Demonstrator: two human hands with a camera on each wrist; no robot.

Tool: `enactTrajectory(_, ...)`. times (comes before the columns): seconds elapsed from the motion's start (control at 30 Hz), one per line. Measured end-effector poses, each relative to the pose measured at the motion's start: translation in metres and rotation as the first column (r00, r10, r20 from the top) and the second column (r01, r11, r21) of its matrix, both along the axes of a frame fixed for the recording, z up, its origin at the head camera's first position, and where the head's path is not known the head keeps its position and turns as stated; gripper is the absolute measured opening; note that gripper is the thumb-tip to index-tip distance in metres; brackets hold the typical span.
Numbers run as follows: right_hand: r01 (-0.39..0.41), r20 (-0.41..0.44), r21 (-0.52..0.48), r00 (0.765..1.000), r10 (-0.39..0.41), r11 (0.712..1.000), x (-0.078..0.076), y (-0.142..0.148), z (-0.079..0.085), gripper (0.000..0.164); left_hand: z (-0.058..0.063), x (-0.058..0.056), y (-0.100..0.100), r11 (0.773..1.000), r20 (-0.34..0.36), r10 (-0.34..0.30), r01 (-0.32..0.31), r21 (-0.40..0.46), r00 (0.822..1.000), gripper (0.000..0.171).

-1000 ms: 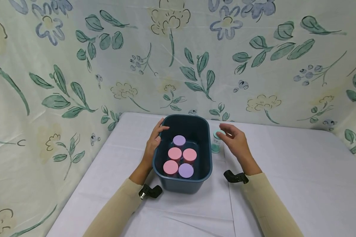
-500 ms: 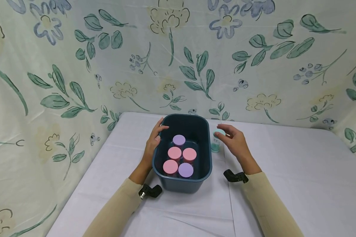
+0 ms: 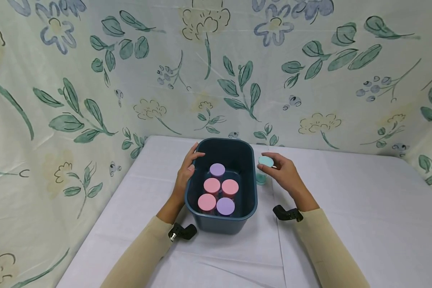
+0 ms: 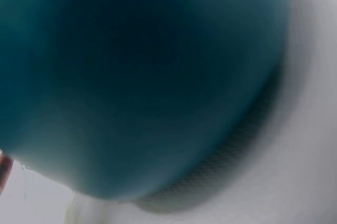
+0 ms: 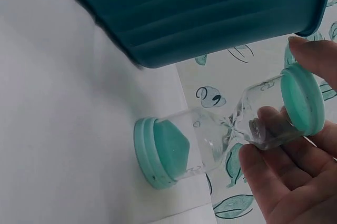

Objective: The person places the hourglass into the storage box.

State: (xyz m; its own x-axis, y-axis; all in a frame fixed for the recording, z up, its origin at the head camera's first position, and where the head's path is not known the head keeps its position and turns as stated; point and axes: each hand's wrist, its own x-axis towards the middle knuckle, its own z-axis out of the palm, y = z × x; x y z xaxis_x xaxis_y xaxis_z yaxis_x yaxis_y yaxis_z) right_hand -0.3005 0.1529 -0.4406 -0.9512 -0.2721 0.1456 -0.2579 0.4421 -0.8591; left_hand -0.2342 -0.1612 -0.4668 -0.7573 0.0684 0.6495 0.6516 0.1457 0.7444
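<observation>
My right hand (image 3: 286, 174) holds a sand timer (image 5: 210, 129) by its upper end, thumb and fingers around the teal cap and clear upper bulb. Green sand (image 5: 172, 147) fills the lower bulb, and the bottom cap is close to the white cloth. The timer is just right of a dark blue plastic bin (image 3: 221, 226). On the bin's left side, my left hand (image 3: 187, 172) grips the rim, fingers reaching over the edge. Inside are several round-capped pieces, with pink caps (image 3: 211, 186) and purple caps (image 3: 225, 206); their lower parts are mostly hidden.
A white cloth (image 3: 345, 208) covers the table. Behind it hangs a floral curtain (image 3: 209, 80), which meets the table's back edge. The bin's outer wall (image 4: 147, 103) fills most of the left wrist view, blurred.
My right hand has shifted slightly left, and its thumb and fingers have come around the sand timer's top cap. My left hand and the bin have stayed nearly in place.
</observation>
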Motion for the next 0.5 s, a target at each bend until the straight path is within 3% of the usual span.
enactTrajectory(0.13, -0.010, 0.008, 0.050, 1.000, 0.009, 0.999, 0.0005, 0.0010, 0.0027, 0.066, 0.0006, 0.0003, 0.0006, 1.000, 0.002, -0.004, 0.004, 0.004, 1.000, 0.047)
enactTrajectory(0.5, 0.013, 0.021, 0.073, 1.000, -0.015, 0.997, 0.0006, 0.0009, 0.0030, 0.064, -0.0016, -0.0023, -0.0006, 1.000, -0.002, -0.021, 0.021, 0.017, 1.000, 0.048)
